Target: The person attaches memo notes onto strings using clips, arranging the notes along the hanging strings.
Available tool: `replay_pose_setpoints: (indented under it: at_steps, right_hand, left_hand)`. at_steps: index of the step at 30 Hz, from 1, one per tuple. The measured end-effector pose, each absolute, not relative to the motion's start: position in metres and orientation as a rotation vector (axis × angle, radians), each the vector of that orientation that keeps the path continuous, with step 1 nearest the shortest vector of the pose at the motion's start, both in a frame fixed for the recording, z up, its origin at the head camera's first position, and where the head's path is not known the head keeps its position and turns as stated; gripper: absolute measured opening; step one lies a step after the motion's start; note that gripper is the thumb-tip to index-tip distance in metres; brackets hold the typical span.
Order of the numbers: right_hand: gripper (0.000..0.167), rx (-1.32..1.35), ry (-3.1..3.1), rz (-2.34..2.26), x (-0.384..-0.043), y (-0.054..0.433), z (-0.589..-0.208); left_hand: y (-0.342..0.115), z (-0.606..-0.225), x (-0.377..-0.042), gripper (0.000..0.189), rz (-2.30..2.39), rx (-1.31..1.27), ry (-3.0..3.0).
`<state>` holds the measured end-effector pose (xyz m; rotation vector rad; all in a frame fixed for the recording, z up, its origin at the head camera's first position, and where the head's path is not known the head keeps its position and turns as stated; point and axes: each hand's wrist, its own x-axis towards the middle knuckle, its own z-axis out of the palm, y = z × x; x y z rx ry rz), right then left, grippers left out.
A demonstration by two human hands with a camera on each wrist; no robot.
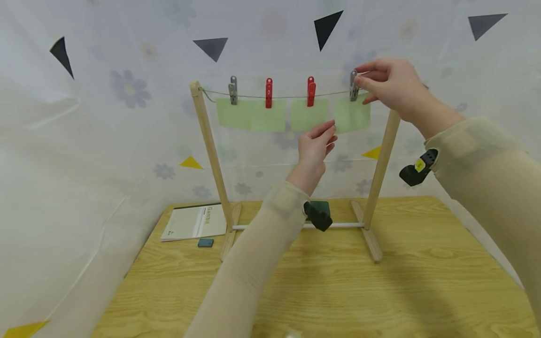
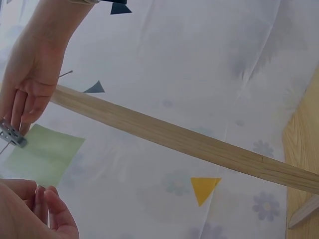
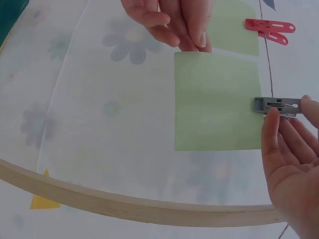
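My right hand (image 1: 395,87) holds a grey clothespin (image 1: 354,87) between thumb and fingers at the right end of the string. The clothespin sits over the string and the top edge of a light green paper sheet (image 3: 218,104). At that sheet's lower left corner, my left hand (image 1: 312,150) pinches the edge with its fingertips. Farther left, a red clothespin (image 1: 311,91) holds another green sheet (image 1: 310,117). A second red clothespin (image 1: 268,93) and a grey one (image 1: 233,90) hold green paper (image 1: 253,117) at the left.
The string runs between two wooden posts (image 1: 211,150) of a stand on the wooden table (image 1: 321,291). A white rod (image 1: 344,225) joins its feet. A notebook (image 1: 194,222), a small blue block (image 1: 205,242) and a dark green object (image 1: 320,209) lie around it.
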<state>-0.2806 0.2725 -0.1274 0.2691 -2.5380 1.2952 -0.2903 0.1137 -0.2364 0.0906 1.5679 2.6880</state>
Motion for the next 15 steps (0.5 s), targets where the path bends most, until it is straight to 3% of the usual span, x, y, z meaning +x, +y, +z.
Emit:
replay_pose_setpoints:
  at_steps: [15]
  right_hand:
    - [0.052, 0.308, -2.47, 1.375, -0.2787, 0.2753, -0.1292]
  left_hand:
    - [0.1082, -0.2457, -0.2956, 0.019, 2.679, 0.101, 1.589]
